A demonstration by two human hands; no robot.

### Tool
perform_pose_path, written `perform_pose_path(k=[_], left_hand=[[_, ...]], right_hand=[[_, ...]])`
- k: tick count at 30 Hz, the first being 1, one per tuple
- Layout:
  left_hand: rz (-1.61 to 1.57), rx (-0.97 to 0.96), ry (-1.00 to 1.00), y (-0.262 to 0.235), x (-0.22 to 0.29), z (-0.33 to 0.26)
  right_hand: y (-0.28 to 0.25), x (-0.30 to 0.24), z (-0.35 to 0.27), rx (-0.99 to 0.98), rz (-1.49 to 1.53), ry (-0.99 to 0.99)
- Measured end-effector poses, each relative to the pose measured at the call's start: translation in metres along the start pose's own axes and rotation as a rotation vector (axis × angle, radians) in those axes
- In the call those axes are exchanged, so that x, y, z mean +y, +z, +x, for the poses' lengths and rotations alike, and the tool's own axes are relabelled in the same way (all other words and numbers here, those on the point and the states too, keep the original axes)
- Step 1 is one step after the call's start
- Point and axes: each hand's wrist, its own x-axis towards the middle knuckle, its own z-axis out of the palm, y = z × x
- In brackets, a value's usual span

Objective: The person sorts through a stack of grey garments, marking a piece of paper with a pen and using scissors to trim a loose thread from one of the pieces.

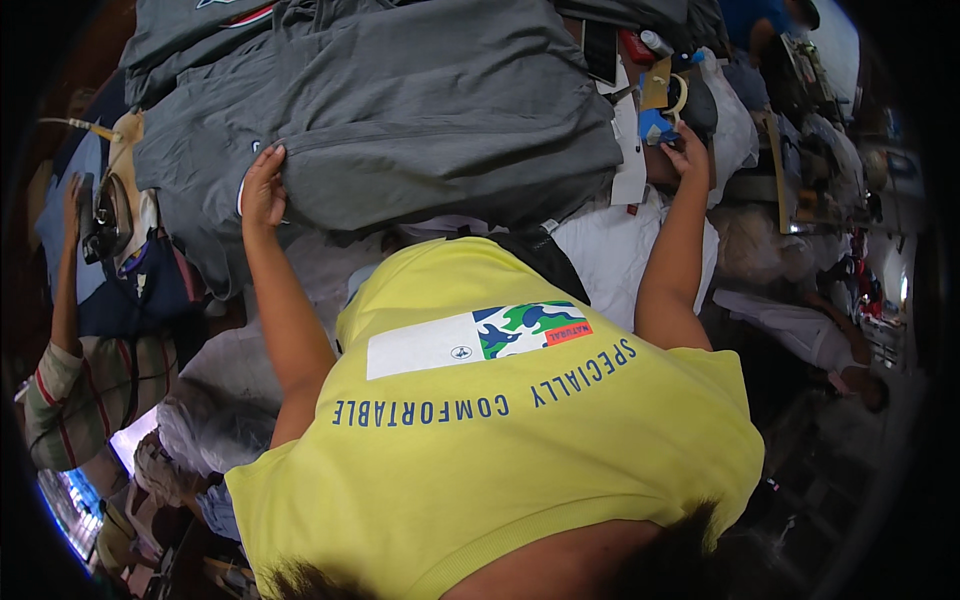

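A large grey garment (420, 150) lies spread across the table ahead of me, its folds running left to right. My left hand (264, 190) is at its near left part, fingers closed on the cloth, beside a small white and dark-edged patch. Off the garment's right end, my right hand (688, 152) is reached out with its fingers bent together. Its fingertips meet a small dark blue thing that I cannot make out. Just beyond them are a roll of tape (678, 95) and a bright blue piece (654, 127).
More grey garments (200, 50) lie at the far left. A phone (600, 50) and white paper strips (628, 165) sit right of the cloth. White fabric (610, 250) hangs near my right arm. At left, another person's hand (74, 205) is on an iron (112, 220).
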Motion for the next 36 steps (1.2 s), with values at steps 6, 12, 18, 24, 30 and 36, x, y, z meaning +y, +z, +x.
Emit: perform_pose_path(k=[6,12,18,24,30,36], left_hand=[[-0.012,0.046,-0.002,0.008,0.003,-0.005],[-0.01,0.023,-0.014,0.008,0.004,-0.006],[-0.011,0.039,0.009,0.007,0.002,-0.003],[0.018,0.064,-0.01,0.004,0.0,-0.002],[0.009,0.074,-0.013,0.002,-0.002,0.001],[-0.018,0.045,-0.004,0.005,0.0,-0.003]], right_hand=[[-0.002,0.019,-0.012,0.032,0.223,-0.124],[0.008,0.044,-0.02,0.097,0.232,-0.312],[0.009,0.061,-0.005,0.292,-0.089,-0.51],[0.009,0.06,-0.002,0.36,-0.364,-0.603],[0.003,0.06,0.005,0.419,-0.565,-0.72],[0.004,0.059,-0.003,0.357,-0.459,-0.692]])
